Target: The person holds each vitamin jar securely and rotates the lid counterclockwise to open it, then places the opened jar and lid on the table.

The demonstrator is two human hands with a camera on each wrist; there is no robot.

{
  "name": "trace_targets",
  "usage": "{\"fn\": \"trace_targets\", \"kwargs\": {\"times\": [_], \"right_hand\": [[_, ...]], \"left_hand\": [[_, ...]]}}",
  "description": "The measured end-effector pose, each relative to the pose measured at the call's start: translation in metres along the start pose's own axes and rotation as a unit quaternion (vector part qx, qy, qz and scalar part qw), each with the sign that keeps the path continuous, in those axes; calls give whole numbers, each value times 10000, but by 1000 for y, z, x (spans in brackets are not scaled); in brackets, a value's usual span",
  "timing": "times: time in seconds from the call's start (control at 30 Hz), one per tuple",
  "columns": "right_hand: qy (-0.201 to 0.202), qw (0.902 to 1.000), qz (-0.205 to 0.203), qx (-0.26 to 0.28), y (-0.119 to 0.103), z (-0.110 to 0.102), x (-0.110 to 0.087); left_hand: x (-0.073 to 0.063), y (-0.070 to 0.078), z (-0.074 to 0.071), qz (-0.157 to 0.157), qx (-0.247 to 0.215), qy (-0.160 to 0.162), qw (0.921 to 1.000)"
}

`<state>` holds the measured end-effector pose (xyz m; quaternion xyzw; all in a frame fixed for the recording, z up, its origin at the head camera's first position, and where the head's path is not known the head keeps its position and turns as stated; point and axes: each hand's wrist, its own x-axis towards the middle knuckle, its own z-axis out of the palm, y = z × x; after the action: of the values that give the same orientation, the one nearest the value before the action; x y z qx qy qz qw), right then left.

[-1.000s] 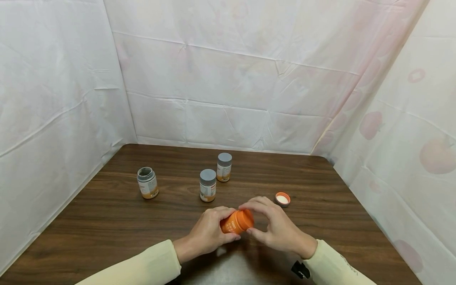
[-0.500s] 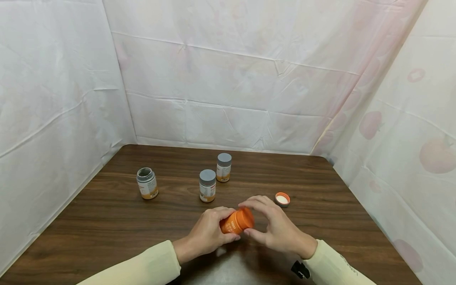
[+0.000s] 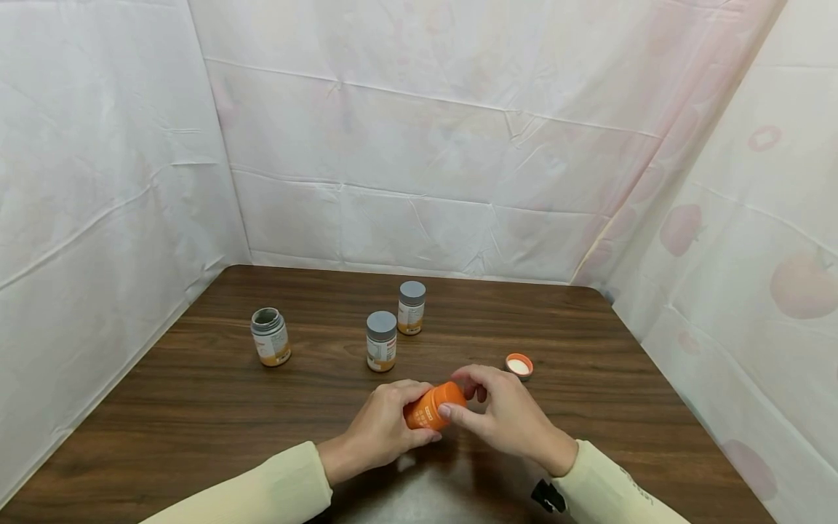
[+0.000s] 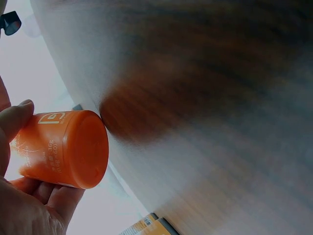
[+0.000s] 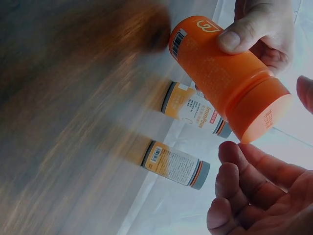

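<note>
My left hand (image 3: 380, 426) grips an orange bottle (image 3: 425, 411) round its body, tilted so that its capped end leans up and to the right. In the left wrist view the bottle's round base (image 4: 90, 149) faces the camera, held between thumb and fingers. The orange cap (image 5: 259, 110) shows printing on its top in the right wrist view. Around this cap, my right hand (image 3: 507, 418) stands with loosely bent fingers. There, the index fingertip is right at the cap's lower edge, and the thumb (image 5: 305, 93) is apart from it on the far side.
Two grey-capped bottles, a nearer one (image 3: 382, 342) and a farther one (image 3: 412, 308), stand upright mid-table. An uncapped bottle (image 3: 271, 337) stands at left. A grey cap (image 3: 519, 367) lies inside-up beyond my right hand. White cloth (image 3: 419, 145) walls surround the wooden table (image 3: 314, 306).
My right fingers have come off the cap's upper edge and shifted to its right, while the thumb has moved up in front of the cap. The left hand keeps its grip on the orange bottle.
</note>
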<state>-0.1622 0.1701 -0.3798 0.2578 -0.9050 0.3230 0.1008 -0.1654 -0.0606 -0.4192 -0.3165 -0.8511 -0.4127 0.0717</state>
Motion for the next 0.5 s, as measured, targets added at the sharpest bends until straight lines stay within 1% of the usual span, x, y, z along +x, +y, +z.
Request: {"fn": "trace_targets", "kwargs": {"times": [0.1, 0.3, 0.5], "right_hand": [[-62, 10000, 46, 57, 0, 0, 1], [-124, 9998, -44, 171, 0, 0, 2], [-121, 9992, -339, 165, 2, 0, 2]], "left_hand": [[0, 0, 0, 13, 17, 7, 10000], [0, 1, -1, 16, 42, 0, 10000], [0, 0, 0, -4, 24, -22, 10000]]}}
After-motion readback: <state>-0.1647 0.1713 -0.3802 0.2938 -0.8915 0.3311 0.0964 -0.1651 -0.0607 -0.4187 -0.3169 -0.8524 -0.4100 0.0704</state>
